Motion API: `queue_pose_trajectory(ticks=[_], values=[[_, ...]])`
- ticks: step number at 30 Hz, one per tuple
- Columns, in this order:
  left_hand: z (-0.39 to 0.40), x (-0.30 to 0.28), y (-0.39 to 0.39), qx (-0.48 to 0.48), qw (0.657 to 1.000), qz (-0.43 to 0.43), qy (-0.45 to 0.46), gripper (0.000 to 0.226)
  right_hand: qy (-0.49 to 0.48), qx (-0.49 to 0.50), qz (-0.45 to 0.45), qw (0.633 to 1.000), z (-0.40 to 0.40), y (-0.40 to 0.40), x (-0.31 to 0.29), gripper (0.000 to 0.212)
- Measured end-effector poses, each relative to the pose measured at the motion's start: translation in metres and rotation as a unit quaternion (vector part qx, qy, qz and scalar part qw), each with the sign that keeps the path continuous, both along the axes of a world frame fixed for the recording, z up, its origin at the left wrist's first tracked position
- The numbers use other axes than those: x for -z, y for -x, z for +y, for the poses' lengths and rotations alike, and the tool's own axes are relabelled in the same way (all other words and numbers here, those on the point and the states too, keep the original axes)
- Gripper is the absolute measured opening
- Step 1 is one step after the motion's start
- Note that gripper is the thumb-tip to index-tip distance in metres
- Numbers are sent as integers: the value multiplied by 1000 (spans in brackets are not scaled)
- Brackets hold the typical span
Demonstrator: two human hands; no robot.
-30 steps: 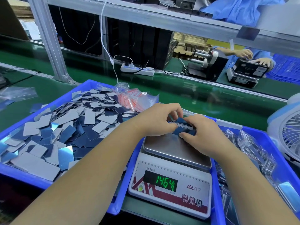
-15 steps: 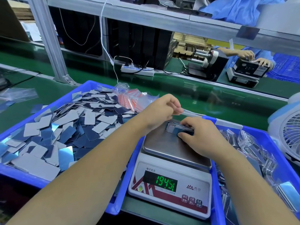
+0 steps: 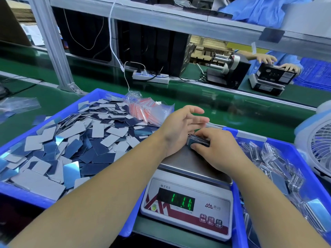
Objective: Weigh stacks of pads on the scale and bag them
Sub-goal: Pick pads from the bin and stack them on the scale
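Since half a second ago, my left hand (image 3: 180, 126) has let go of the clear strip it pinched and now hangs with its fingers spread wide just above the small stack of dark blue pads (image 3: 198, 140), and the green number on the white scale with the steel plate (image 3: 186, 199) has changed from 194.5 to something like 11.0, too blurry for me to read well. My right hand (image 3: 217, 149) curls round the stack and holds it at the far edge of the plate. I count two blue plastic trays: the left tray (image 3: 23, 196) is heaped with too many loose grey and blue pads (image 3: 75, 140) to count, and the right tray (image 3: 302, 158), cut off by the picture edge, holds many bagged stacks. One bundle of clear bags with red strips (image 3: 143, 110) lies at the left tray's far corner. My right hand hides most of the stack. One white fan (image 3: 318, 144) crowds the right side.
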State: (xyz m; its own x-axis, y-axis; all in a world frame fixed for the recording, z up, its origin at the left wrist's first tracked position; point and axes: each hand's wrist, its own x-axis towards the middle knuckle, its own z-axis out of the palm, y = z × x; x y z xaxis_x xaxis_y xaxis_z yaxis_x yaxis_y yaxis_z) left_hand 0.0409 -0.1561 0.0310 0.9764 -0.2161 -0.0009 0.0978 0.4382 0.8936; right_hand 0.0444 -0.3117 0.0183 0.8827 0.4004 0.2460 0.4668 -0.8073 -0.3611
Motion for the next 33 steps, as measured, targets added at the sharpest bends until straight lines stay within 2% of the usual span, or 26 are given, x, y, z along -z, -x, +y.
queue_pose_trajectory(ticks=[3, 9, 13, 15, 17, 19, 21, 26, 33], values=[[1, 2, -1, -2, 1000, -16, -11, 28, -13, 7, 7, 1000, 1, 0, -1, 13], [-4, 4, 2, 20, 999, -20, -23, 29, 37, -5, 6, 999, 5, 4, 1, 34], [0, 3, -1, 19, 1000, -12, -14, 26, 30, 4, 21, 999, 2, 3, -1, 27], [4, 1, -5, 2, 997, -10, -76, 25, 15, 12, 29, 999, -1, 1, -2, 18], [14, 0, -10, -41, 975, -20, -216, 25, -3, 26, 42, 999, -6, -1, -4, 17], [26, 2, -14, -65, 931, -41, -356, 24, -10, 31, 62, 998, -8, -2, -5, 21], [35, 4, -14, -44, 898, -55, -433, 22, -15, 32, 73, 997, -9, -2, -6, 21], [42, 3, -10, 13, 863, -103, -494, 17, -38, 35, 93, 994, -10, -3, -5, 18], [35, 4, -8, -2, 824, -168, -541, 14, -44, 30, 95, 994, -11, -5, -4, 21]])
